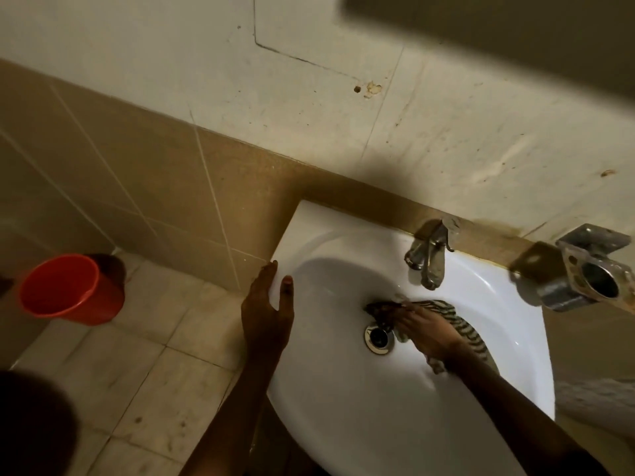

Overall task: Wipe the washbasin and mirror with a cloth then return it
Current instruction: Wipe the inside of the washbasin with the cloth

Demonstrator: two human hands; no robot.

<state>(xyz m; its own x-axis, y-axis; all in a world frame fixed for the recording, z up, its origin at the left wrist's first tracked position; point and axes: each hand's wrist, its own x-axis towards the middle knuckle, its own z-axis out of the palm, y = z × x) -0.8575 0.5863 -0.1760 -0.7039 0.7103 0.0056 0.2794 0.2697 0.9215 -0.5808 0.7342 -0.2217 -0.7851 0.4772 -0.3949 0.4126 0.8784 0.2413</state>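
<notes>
A white washbasin hangs on the tiled wall. Inside its bowl lies a striped dark-and-white cloth, just right of the metal drain. My right hand presses flat on the cloth, fingers toward the drain. On the basin's left rim my left hand grips the edge, thumb on top and fingers down the outer side. The dark blurred strip at the top right may be the mirror's lower edge.
A chrome tap stands at the basin's back rim. A worn metal holder sticks out from the wall to the right. An orange bucket sits on the tiled floor to the left.
</notes>
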